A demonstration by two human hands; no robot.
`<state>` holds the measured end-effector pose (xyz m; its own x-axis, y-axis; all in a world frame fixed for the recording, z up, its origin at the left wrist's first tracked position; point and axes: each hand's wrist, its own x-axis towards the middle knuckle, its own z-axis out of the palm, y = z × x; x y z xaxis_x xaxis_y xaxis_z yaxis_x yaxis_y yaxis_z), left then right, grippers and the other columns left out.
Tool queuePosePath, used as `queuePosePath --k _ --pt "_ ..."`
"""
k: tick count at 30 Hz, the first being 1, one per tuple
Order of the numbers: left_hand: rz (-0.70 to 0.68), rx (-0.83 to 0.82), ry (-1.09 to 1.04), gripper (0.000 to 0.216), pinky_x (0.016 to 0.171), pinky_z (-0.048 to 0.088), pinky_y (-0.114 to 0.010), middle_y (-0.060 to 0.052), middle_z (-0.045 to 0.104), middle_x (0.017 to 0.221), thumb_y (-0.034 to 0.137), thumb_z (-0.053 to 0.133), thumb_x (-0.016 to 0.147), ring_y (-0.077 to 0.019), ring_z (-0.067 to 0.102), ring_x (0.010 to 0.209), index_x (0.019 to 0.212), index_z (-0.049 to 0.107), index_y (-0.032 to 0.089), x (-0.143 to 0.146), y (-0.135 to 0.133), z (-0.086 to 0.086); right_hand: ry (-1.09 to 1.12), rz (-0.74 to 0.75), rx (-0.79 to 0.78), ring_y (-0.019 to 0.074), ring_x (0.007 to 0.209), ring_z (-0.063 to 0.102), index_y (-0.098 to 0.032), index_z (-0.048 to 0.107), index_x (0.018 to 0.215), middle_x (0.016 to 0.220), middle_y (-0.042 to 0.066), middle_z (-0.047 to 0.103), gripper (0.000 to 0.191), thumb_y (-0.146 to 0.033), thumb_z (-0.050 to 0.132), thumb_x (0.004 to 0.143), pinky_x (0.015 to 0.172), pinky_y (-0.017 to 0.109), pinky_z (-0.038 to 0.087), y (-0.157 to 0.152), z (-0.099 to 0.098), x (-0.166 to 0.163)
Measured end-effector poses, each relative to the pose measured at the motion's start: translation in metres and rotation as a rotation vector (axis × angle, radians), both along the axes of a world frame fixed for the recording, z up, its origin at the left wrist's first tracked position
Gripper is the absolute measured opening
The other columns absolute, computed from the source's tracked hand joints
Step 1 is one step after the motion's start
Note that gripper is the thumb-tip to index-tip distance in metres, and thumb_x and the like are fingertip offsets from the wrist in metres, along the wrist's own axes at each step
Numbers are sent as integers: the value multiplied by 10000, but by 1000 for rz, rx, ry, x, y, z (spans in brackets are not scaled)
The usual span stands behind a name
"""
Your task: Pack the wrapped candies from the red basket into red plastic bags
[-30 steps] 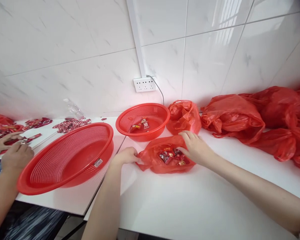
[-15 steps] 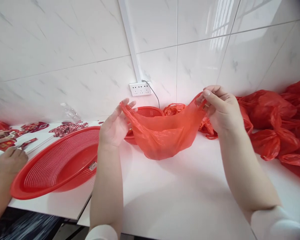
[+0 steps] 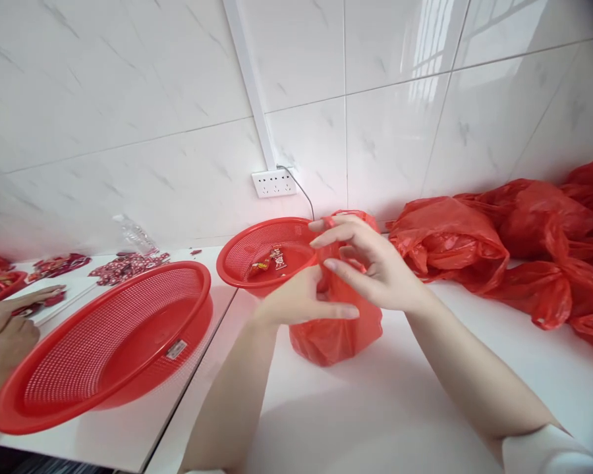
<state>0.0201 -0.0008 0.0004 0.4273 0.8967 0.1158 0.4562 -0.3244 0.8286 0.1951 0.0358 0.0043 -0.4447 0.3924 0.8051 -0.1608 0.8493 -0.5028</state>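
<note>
A filled-out red plastic bag [image 3: 336,342] rests on the white table, its upper part gathered into a narrow neck. My left hand [image 3: 296,296] is closed round this neck from the left, thumb across the front and the other fingers partly hidden behind the plastic. On the right side, my right hand [image 3: 375,263] curls its fingers and thumb about the bag's top end. What the bag contains is hidden. Just behind my left hand stands a red plastic basket [image 3: 237,253] with a few wrapped sweets [image 3: 277,257] in it.
A large red basket [image 3: 143,329] stands to the left, near a co-worker's hands [image 3: 10,322]. Patterned red packets [image 3: 128,266] and a clear plastic bottle [image 3: 134,234] lie behind it. Several red bags [image 3: 524,224] are heaped at right. A socket strip [image 3: 274,183] is on the wall.
The bag has come down from being held wide between my hands to resting on the table. My hands have moved together, gathering its mouth into a neck.
</note>
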Motion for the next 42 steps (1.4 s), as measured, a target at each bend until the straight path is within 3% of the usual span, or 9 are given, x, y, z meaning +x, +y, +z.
queuePosePath --k 5,9,12,15,18,23,28,34,42 --pt "12 -10 -119 302 948 433 -357 -40 601 1126 350 573 873 -243 526 1178 1142 620 222 17 1 -5 -32 92 -64 212 1079 597 -226 599 1093 1115 70 631 179 -269 511 943 866 361 521 8 -2 2" --pt "95 -218 -315 287 686 480 -259 -40 647 869 454 572 869 -137 591 759 905 670 186 10 6 -8 -24 -68 -195 205 1057 599 -241 546 1207 1196 71 602 280 -290 524 932 897 389 508 26 -5 14" --pt "272 -299 -387 306 446 320 -184 24 546 654 495 660 795 -52 406 492 836 652 192 6 10 -12 -213 23 -260 214 1052 613 -267 485 1312 1240 73 597 449 -245 587 875 871 405 524 35 -9 17" --pt "390 -344 -414 305 380 195 -182 67 425 550 478 715 745 -27 273 405 825 642 193 3 15 -14 -306 121 -289 192 871 661 -210 619 1109 948 47 692 241 -227 546 880 814 385 532 41 -13 14" --pt "437 -375 -498 267 363 152 -174 78 393 526 411 740 734 -13 228 375 810 635 178 -3 20 -11 -299 25 -288 182 838 654 -189 657 928 887 37 698 138 -199 539 857 814 365 516 47 -16 11" --pt "209 -529 -733 316 390 254 -151 87 335 429 374 575 880 -40 292 356 1100 666 166 -22 27 -13 -382 -208 -330 180 807 627 -194 658 833 895 30 690 100 -183 568 789 777 359 498 58 -16 19" --pt "138 -611 -727 461 554 434 -201 -23 633 639 411 496 927 -91 522 503 1348 527 224 -32 32 -23 -432 -244 -352 182 774 614 -202 638 803 850 23 675 76 -206 564 788 723 350 489 50 -6 32" --pt "73 -588 -849 371 617 447 -201 17 505 563 347 494 939 -91 494 543 1258 605 192 -28 33 -22 -631 200 -374 170 797 645 -183 665 890 865 29 692 131 -244 580 812 717 302 509 30 3 32" --pt "64 -432 -702 256 596 428 -202 -13 571 700 315 540 897 -85 508 571 1064 675 176 -25 28 -16 -695 55 -328 190 816 653 -208 648 851 913 23 688 85 -264 634 789 719 327 515 38 -11 20"
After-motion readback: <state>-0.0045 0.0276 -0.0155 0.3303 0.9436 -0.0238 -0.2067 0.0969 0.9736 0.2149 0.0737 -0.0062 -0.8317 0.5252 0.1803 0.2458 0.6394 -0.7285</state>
